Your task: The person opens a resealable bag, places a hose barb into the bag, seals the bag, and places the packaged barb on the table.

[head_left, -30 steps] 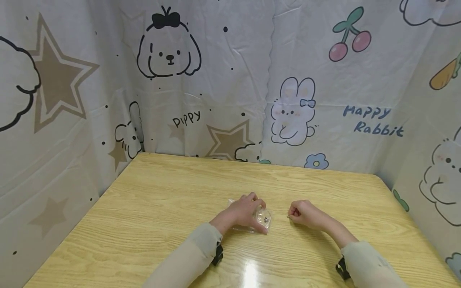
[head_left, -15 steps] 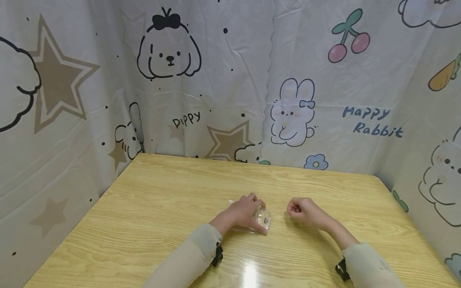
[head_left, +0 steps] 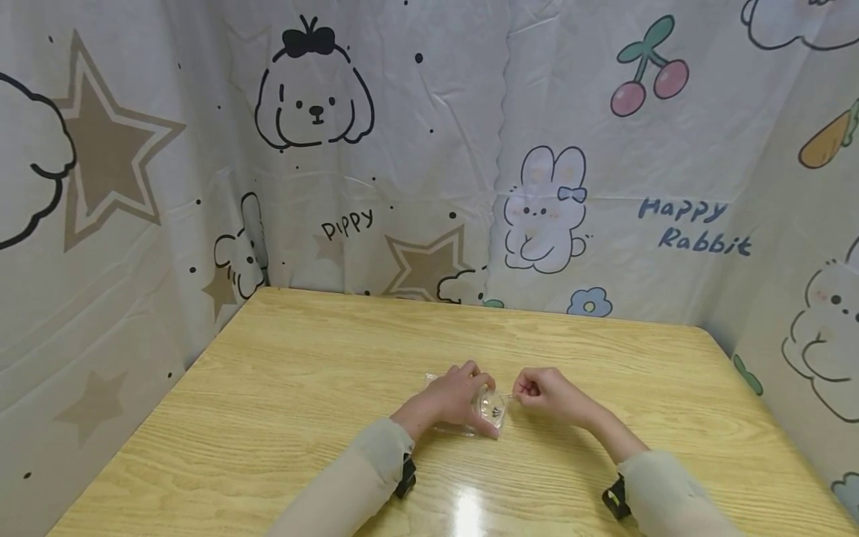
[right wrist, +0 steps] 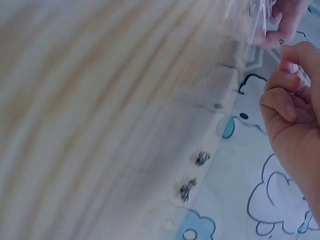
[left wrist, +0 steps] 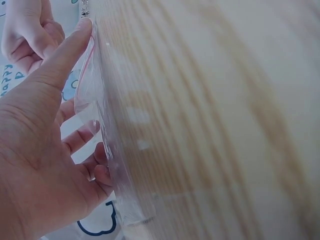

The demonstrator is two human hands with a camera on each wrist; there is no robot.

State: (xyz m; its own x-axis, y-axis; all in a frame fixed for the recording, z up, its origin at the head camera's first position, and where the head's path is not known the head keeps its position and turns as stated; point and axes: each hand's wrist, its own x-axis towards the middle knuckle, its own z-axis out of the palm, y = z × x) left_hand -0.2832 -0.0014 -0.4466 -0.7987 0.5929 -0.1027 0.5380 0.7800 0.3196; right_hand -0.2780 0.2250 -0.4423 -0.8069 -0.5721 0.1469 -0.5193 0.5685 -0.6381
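Observation:
My left hand [head_left: 458, 399] spreads over a clear plastic zip bag [head_left: 492, 409] lying on the wooden table. Its thumb and fingers are at the bag's edges. Small dark items show inside the bag near its right end. In the left wrist view, the bag [left wrist: 95, 105] bulges between the thumb and the curved fingers. My right hand [head_left: 546, 391] is just right of the bag, thumb and index finger pinching a tiny metallic piece [right wrist: 282, 42]; its kind is too small to tell. The other fingers of that hand curl inward.
Two small dark silvery pieces [right wrist: 202, 158] lie on the table in the right wrist view. A printed curtain [head_left: 416, 149] stands behind the wooden table [head_left: 302, 358] and along both sides. A black wrist strap [head_left: 616, 498] shows at the right sleeve.
My right hand has moved left with the tiny metallic piece, closer to the bag's right end. The left hand and the bag have stayed in place.

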